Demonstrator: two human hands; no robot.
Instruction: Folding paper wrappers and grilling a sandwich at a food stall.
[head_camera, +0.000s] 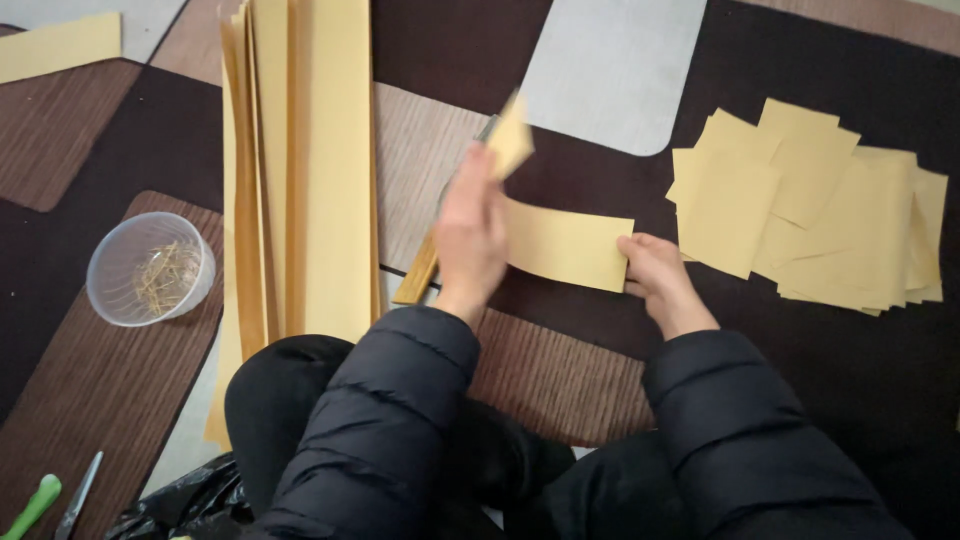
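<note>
My left hand (470, 235) is closed on the left part of a yellow paper strip (565, 245), and the strip's end (511, 140) sticks up past my fingers. A thin grey tool, blurred, shows beside that end. A wooden stick like a ruler (416, 272) lies under my left hand. My right hand (655, 270) pinches the strip's right end, low over the dark rug. Both arms are in black padded sleeves.
A stack of long yellow sheets (310, 170) lies to the left. A pile of cut yellow squares (810, 215) sits at the right. A clear plastic cup (150, 268) holds thin golden bits. Green-handled scissors (50, 500) and a black bag (185, 500) lie at the bottom left.
</note>
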